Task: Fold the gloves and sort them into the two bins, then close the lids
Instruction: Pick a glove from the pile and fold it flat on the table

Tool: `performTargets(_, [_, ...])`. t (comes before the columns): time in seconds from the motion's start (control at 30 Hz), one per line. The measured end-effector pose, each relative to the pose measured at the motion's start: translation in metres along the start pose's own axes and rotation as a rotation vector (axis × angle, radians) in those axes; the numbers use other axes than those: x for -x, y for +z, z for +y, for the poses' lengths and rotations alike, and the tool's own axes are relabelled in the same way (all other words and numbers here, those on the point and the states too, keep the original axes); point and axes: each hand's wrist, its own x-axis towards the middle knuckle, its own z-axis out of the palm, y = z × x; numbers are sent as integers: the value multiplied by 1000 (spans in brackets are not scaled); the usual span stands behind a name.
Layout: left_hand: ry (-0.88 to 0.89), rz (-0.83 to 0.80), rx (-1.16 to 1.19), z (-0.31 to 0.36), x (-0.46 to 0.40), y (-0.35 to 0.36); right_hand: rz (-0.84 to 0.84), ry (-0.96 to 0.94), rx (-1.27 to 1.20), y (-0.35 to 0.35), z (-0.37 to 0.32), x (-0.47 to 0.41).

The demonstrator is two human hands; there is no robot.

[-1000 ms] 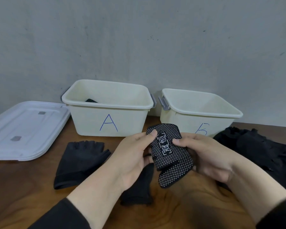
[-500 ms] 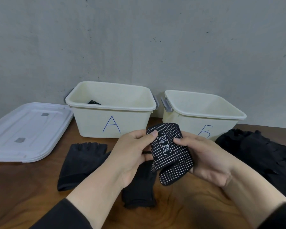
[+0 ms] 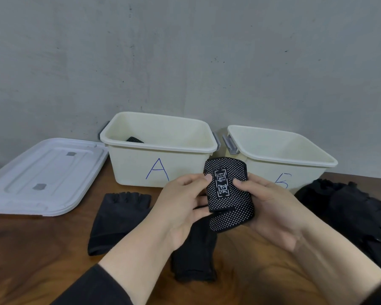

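A folded black glove with white dots (image 3: 228,194) is held up above the table between both hands. My left hand (image 3: 180,208) pinches its left edge with the thumb on top. My right hand (image 3: 271,208) grips its right side, thumb on the printed label. Behind it stand two cream bins: bin A (image 3: 136,166) on the left, with a dotted glove (image 3: 134,139) showing inside, and bin B (image 3: 304,168) on the right, whose inside shows nothing. A plain black fingerless glove (image 3: 117,219) lies flat at the left. Another black glove (image 3: 194,256) lies under my left hand.
White lids (image 3: 42,175) lie stacked flat on the wooden table (image 3: 31,260) to the left of bin A. A pile of black gloves (image 3: 356,216) sits at the right edge, in front of bin B. A grey wall stands close behind the bins.
Both hands have turned the dotted glove more upright and squared its fold. The view has shifted slightly, so the bins sit a little further right.
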Motion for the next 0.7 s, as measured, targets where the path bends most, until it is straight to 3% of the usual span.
performTargets(0.17, [10,-26,71,2,1,1,7,-18,-55,6,1,-1])
performTargets(0.47, [97,93,-142,4,0,-6,89,-62,-86,11,0,-6])
performTargets(0.6, [298,287,-403,20,-2,-18,140,-86,-78,16,-16,-11])
performTargets(0.7, [504,337,-578,45,-1,-38,140,-118,-3,23,-38,-19])
